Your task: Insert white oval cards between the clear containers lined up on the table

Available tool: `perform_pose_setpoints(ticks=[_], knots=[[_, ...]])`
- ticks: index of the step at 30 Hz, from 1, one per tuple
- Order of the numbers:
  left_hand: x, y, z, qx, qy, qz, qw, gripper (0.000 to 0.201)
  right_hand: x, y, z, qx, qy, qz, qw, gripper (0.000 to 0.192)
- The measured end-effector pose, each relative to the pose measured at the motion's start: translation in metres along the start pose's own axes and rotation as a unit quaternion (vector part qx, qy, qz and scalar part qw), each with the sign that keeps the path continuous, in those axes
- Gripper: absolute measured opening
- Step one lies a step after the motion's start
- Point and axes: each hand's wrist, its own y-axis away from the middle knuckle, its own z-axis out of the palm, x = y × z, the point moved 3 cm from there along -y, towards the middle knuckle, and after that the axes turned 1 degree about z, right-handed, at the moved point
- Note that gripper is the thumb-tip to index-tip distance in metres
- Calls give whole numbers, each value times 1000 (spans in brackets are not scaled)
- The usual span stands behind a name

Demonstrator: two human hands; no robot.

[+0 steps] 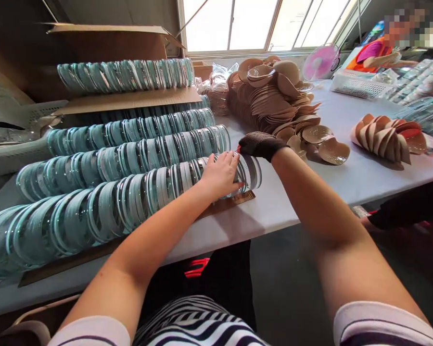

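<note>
My left hand (220, 175) is bare and lies across the nearest row of clear round lids or dishes (137, 202), its fingers stretched over the top and the thumb apart on the near side. My right hand (260, 145), in a dark glove, is at the upper edge of that row near its right end. Its fingers are curled together, and what they grip, if anything, is hidden. A few clear discs (252, 172) at the row's end stand out past my left hand. The row lies on its side along a strip of cardboard (234, 199).
Further rows of the same clear pieces (126, 166) lie behind, some by an open cardboard box (111, 41). Brown curved discs (274, 101) are heaped at the back, with more (378, 137) at right. Beyond are a pink fan (321, 62), a white basket (361, 86) and a person in an orange vest (368, 55).
</note>
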Motion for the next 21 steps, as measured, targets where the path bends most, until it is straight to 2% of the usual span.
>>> perform_pose_setpoints(ticks=[1,3,5,7,10,12,14,17,19,21], knots=[[2,-2,4,8,-9,1,1000,86,0,-18,-4,-56,5,-13,998,34],[4,-1,9,25,-23,8,999,84,-4,-44,-6,-123,-4,-37,992,29],[3,1,11,31,-26,15,999,82,-12,-57,-6,-158,-13,-64,985,27],[1,2,11,29,-25,16,999,82,-18,-57,-7,-161,-7,-80,984,25],[0,2,10,25,-21,17,999,83,-20,-38,-15,-95,42,-72,992,22],[1,1,10,29,-15,17,999,82,-16,-12,-15,-17,63,-57,996,24],[1,1,10,36,-9,16,999,81,-11,23,-5,68,44,-40,996,29],[3,2,10,38,-3,17,999,81,-7,82,35,179,-26,1,984,34],[3,3,10,35,-2,19,999,83,-12,114,75,220,-79,29,972,33],[1,4,11,28,-3,19,999,84,-21,132,115,233,-122,68,962,32]])
